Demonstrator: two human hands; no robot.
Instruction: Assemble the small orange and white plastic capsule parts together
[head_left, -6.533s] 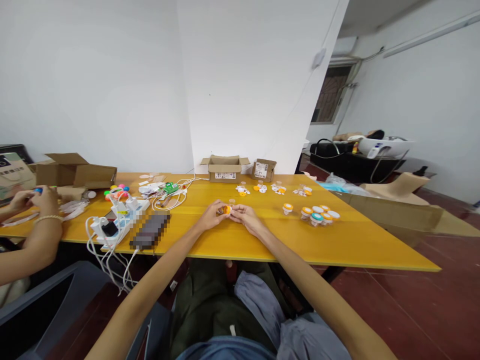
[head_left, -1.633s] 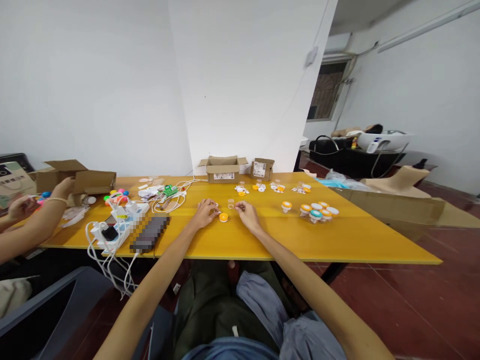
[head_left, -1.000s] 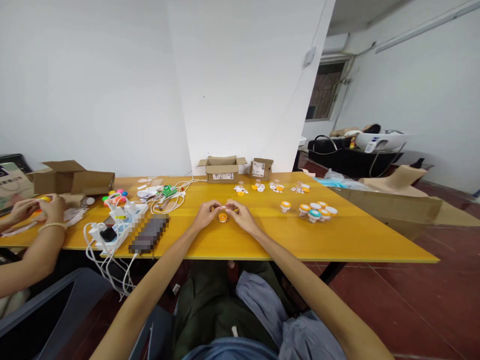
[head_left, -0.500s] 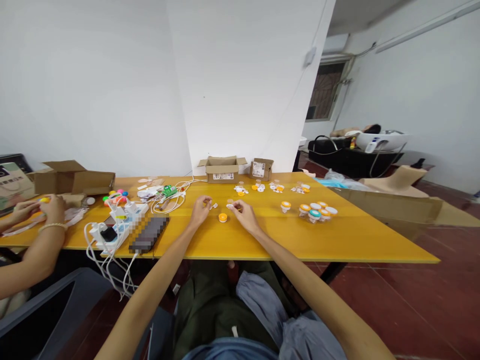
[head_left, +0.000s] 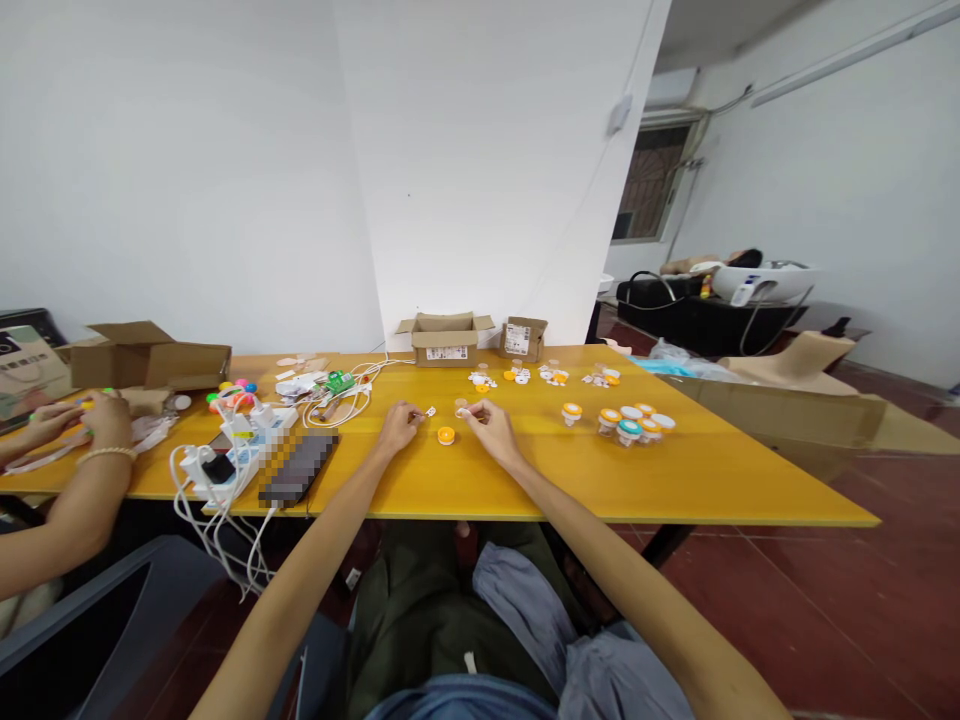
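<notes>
The left hand (head_left: 401,427) is resting nearly closed beside white bits (head_left: 430,411), its hold unclear; the right hand (head_left: 490,430) is pinching, seemingly, a pale piece (head_left: 463,412) by the clear cup (head_left: 460,403). Between them the orange cap (head_left: 446,436) is sitting on the table (head_left: 675,490). They're apparently separating bits; the next move is calling for fine fingertip control.

From where I sit I can read no words for certain, as the print on the white labels (head_left: 446,353) of the open carton (head_left: 445,340) and smaller box (head_left: 535,343), and the characters on the paper bag (head_left: 30,375), is too small
</notes>
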